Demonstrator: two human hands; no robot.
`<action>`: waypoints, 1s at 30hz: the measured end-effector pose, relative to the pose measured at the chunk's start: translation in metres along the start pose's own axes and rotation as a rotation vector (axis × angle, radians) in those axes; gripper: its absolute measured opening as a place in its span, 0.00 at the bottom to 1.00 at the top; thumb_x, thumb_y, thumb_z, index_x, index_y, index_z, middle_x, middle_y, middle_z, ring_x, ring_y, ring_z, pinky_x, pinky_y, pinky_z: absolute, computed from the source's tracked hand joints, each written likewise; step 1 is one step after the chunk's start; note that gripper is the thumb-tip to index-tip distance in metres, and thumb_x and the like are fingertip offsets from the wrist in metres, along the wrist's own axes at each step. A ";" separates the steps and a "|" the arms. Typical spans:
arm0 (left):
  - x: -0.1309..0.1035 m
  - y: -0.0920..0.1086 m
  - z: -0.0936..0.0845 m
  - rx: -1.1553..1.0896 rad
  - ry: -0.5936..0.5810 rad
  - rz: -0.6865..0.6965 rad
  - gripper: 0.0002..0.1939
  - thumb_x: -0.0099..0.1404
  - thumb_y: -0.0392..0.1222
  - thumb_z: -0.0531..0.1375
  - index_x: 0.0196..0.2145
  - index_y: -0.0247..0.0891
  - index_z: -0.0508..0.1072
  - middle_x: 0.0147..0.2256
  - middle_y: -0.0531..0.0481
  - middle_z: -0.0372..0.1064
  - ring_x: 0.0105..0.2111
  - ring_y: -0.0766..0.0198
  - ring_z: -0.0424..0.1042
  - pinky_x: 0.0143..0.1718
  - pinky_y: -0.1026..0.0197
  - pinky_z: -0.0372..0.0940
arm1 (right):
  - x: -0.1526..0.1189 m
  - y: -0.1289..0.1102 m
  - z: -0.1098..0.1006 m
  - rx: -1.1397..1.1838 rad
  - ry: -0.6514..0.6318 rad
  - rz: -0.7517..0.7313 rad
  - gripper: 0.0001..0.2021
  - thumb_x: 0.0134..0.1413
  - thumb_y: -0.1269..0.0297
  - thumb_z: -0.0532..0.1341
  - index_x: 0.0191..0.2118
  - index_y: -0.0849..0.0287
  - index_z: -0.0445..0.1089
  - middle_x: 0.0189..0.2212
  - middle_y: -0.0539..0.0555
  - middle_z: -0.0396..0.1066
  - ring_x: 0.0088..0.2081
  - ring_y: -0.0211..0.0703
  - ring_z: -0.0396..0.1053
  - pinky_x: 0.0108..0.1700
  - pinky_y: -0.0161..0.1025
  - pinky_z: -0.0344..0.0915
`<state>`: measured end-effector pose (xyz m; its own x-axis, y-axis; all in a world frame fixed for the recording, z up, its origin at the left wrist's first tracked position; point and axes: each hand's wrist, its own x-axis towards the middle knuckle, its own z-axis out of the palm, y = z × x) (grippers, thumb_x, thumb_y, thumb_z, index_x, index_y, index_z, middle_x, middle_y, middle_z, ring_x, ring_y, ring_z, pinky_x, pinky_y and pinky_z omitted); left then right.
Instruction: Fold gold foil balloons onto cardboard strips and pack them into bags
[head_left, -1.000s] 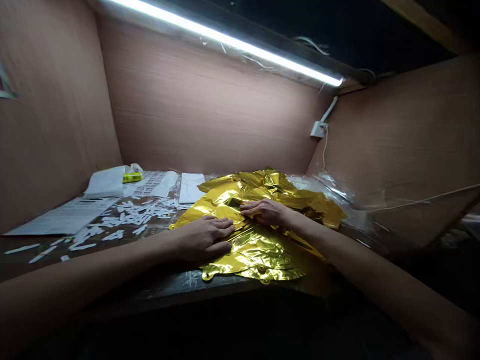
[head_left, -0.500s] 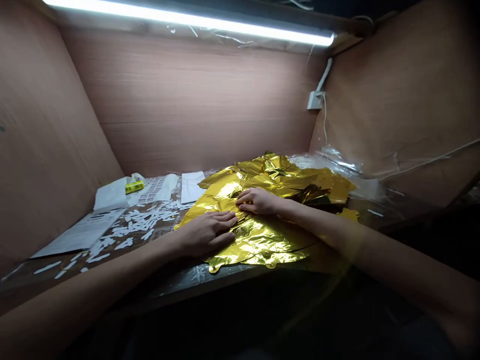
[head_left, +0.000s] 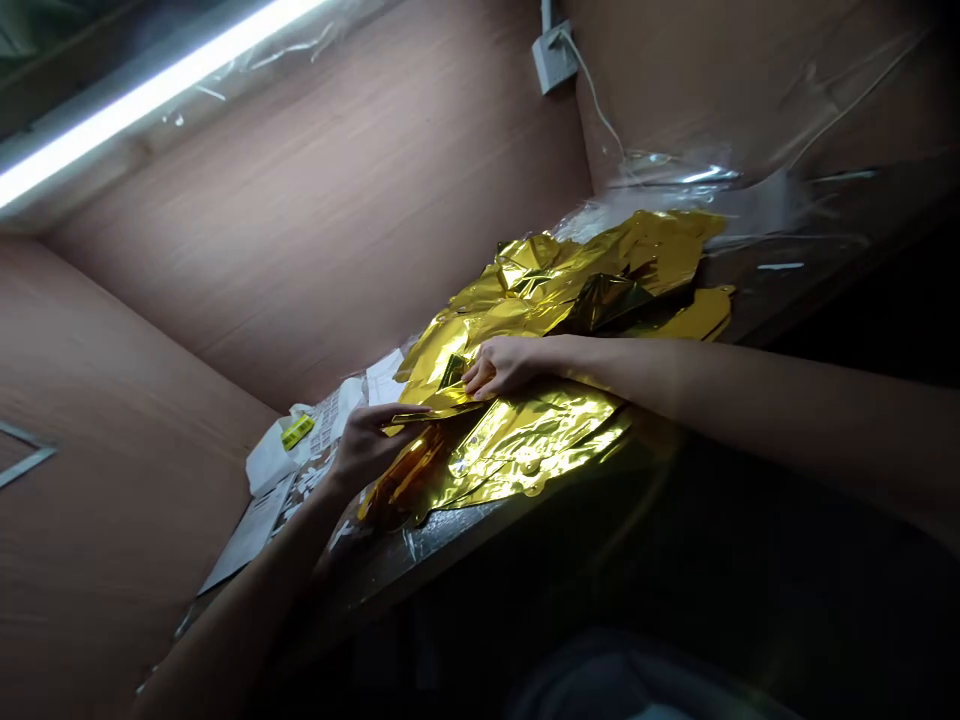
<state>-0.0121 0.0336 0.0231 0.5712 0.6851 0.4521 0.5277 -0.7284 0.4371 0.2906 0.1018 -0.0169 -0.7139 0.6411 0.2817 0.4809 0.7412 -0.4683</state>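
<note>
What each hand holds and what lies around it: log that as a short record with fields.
Left hand: grips an edge of gold foil
Right hand: fingers closed on gold foil
Foil pile: layered, crinkled, shiny, beneath the hands
Left of pile: white sheet, small yellow item
Far right of pile: clear plastic
Lighting: tube light, lit

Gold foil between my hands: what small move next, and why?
Probably lift the raised flap slightly more with your left hand, letting your right hand steady it: the left grips the flap's outer end, the right's fingertips are at its other end, and it sits just above the foil pile.
</note>
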 end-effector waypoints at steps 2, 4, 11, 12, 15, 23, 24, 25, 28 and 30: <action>0.004 -0.002 -0.002 -0.135 0.013 -0.012 0.13 0.61 0.46 0.71 0.42 0.38 0.84 0.46 0.43 0.81 0.46 0.50 0.80 0.51 0.50 0.75 | 0.000 0.000 -0.001 0.005 -0.022 -0.047 0.16 0.58 0.54 0.67 0.51 0.50 0.80 0.56 0.50 0.75 0.57 0.47 0.72 0.59 0.36 0.62; 0.009 -0.003 -0.002 -0.160 -0.069 0.007 0.20 0.58 0.46 0.73 0.48 0.39 0.82 0.53 0.42 0.77 0.53 0.47 0.77 0.56 0.48 0.72 | 0.000 -0.001 -0.002 0.013 -0.030 -0.045 0.17 0.58 0.53 0.67 0.51 0.51 0.80 0.57 0.51 0.74 0.56 0.47 0.73 0.58 0.36 0.62; 0.024 0.000 0.007 0.003 -0.335 0.193 0.13 0.64 0.46 0.68 0.46 0.43 0.84 0.48 0.42 0.80 0.48 0.49 0.79 0.59 0.45 0.66 | -0.003 -0.004 -0.002 0.039 -0.014 -0.035 0.17 0.56 0.53 0.68 0.49 0.51 0.81 0.58 0.53 0.73 0.58 0.48 0.72 0.59 0.36 0.61; 0.026 -0.001 0.008 -0.003 -0.343 0.193 0.11 0.65 0.47 0.67 0.44 0.42 0.84 0.45 0.41 0.81 0.45 0.50 0.80 0.57 0.46 0.68 | -0.003 -0.004 -0.001 0.029 -0.015 -0.041 0.17 0.56 0.53 0.67 0.49 0.52 0.81 0.58 0.53 0.73 0.58 0.47 0.72 0.58 0.35 0.61; 0.036 -0.004 0.008 -0.060 -0.362 0.070 0.13 0.65 0.50 0.67 0.40 0.37 0.84 0.39 0.40 0.82 0.38 0.53 0.81 0.45 0.52 0.73 | -0.001 -0.002 -0.001 0.014 -0.026 -0.046 0.19 0.56 0.52 0.67 0.50 0.53 0.80 0.56 0.53 0.75 0.59 0.46 0.71 0.58 0.34 0.60; 0.090 -0.021 0.026 -0.106 -0.280 -0.256 0.27 0.49 0.56 0.74 0.39 0.36 0.74 0.32 0.49 0.76 0.31 0.59 0.76 0.34 0.56 0.71 | 0.000 -0.007 -0.002 0.012 0.039 -0.041 0.13 0.49 0.58 0.69 0.43 0.47 0.83 0.49 0.48 0.80 0.49 0.46 0.76 0.51 0.36 0.65; 0.093 -0.024 0.031 -0.032 -0.237 -0.264 0.29 0.48 0.57 0.74 0.40 0.36 0.74 0.32 0.49 0.76 0.31 0.58 0.76 0.34 0.56 0.71 | 0.000 -0.007 -0.002 -0.003 0.044 -0.043 0.13 0.49 0.58 0.69 0.43 0.46 0.83 0.48 0.47 0.80 0.47 0.45 0.76 0.50 0.35 0.65; 0.095 -0.026 0.035 0.054 -0.183 -0.262 0.31 0.47 0.57 0.75 0.42 0.36 0.73 0.32 0.48 0.76 0.33 0.56 0.76 0.36 0.54 0.71 | -0.001 -0.008 -0.003 -0.021 0.047 -0.042 0.13 0.49 0.58 0.69 0.43 0.45 0.83 0.47 0.46 0.81 0.46 0.44 0.76 0.48 0.35 0.65; 0.090 -0.027 0.046 0.280 0.043 -0.199 0.42 0.44 0.57 0.76 0.52 0.36 0.68 0.41 0.43 0.75 0.43 0.49 0.76 0.44 0.48 0.70 | -0.002 -0.011 -0.004 -0.069 0.070 0.009 0.14 0.49 0.57 0.69 0.43 0.45 0.84 0.40 0.47 0.82 0.40 0.43 0.76 0.44 0.34 0.64; 0.082 -0.024 0.052 0.359 0.188 -0.119 0.50 0.43 0.56 0.77 0.58 0.36 0.63 0.50 0.37 0.70 0.50 0.44 0.73 0.50 0.45 0.69 | -0.004 -0.013 -0.005 -0.089 0.094 0.057 0.15 0.47 0.55 0.70 0.43 0.46 0.84 0.36 0.48 0.82 0.38 0.44 0.76 0.41 0.35 0.64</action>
<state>0.0546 0.1070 0.0090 0.3862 0.7307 0.5630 0.7875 -0.5790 0.2112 0.2896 0.0911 -0.0078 -0.6353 0.6956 0.3354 0.5660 0.7149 -0.4105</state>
